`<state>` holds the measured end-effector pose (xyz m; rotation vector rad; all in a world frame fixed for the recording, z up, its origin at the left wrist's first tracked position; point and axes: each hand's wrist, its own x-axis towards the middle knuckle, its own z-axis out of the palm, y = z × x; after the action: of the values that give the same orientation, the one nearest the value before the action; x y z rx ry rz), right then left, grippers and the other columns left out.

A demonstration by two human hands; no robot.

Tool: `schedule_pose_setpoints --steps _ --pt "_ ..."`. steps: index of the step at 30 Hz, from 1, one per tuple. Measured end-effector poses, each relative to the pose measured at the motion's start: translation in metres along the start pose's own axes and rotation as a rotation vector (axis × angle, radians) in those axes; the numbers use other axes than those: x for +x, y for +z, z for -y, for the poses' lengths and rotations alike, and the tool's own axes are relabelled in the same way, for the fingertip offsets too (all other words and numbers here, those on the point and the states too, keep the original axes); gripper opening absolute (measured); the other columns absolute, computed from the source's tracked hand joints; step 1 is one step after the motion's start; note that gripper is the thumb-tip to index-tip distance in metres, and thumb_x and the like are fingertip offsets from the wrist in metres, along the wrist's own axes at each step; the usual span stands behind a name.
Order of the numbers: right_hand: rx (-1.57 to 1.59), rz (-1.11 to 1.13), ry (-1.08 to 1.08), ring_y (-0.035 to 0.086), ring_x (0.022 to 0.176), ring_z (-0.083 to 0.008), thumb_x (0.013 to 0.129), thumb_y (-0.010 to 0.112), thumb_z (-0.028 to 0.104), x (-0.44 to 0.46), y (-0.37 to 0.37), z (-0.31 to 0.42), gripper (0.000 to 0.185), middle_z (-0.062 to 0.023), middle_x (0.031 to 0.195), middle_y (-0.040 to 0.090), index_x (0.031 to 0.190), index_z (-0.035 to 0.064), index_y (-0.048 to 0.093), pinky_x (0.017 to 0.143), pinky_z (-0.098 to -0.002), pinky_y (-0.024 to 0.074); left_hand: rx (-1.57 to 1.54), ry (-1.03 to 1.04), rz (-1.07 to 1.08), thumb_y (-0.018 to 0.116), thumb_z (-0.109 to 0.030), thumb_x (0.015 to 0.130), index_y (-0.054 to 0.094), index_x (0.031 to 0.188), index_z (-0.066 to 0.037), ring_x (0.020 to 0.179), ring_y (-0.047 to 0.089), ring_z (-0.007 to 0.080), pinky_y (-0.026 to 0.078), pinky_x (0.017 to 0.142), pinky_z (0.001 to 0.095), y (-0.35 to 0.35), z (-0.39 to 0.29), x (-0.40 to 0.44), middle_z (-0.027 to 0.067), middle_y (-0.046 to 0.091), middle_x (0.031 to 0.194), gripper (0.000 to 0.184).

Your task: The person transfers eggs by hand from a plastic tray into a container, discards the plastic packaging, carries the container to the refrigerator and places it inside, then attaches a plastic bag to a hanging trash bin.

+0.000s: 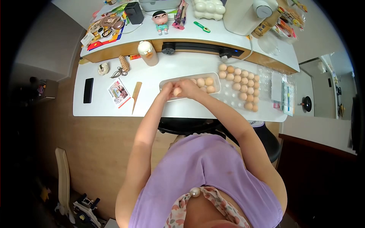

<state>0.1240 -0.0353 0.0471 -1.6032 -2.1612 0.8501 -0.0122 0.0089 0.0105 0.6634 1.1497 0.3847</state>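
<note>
One pale-brown egg [177, 92] between left hand [167, 89] and right hand [187, 88], over white container [219, 85]; cannot tell which fingers grip. Apparently placing eggs; next calls for gentle settling.

The place appeared to be a home, most probably a living room or study corner. Such an impression came from the white desk [106, 109] with its raised shelf [186, 34], where a toy figure [161, 23] stood among many small personal articles. On the desk lay a comb [136, 97] and a black phone-like object [88, 90], near household eggs [243, 87]. Below was a wood-coloured floor [99, 140], also of a domestic kind. Which room exactly, I could not tell.
</note>
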Motion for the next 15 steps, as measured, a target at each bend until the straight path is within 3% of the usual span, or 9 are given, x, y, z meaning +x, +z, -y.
schedule_pose_setpoints --steps 8,15 --pt "-0.124 0.083 0.005 0.058 0.095 -0.0300 0.065 0.070 0.013 0.000 0.002 0.002 0.047 -0.0117 0.105 0.057 0.110 0.0142 0.057 0.080 -0.0393 0.0470 0.010 -0.024 -0.011 0.037 -0.013 0.083 0.058 0.092 -0.005 0.083 0.060 0.0208 0.054 0.068 0.0350 -0.004 0.003 0.004 0.0101 0.059 0.094 0.024" --pt "-0.151 0.096 -0.014 0.058 0.097 -0.0290 0.065 0.070 0.012 0.000 -0.002 0.001 0.047 -0.0111 0.106 0.057 0.110 0.0144 0.056 0.080 -0.0391 0.0471 0.061 -0.023 -0.014 0.038 -0.014 0.084 0.058 0.093 -0.005 0.084 0.058 0.0185 0.050 0.075 0.0318 -0.003 0.002 0.001 0.0084 0.060 0.094 0.023"
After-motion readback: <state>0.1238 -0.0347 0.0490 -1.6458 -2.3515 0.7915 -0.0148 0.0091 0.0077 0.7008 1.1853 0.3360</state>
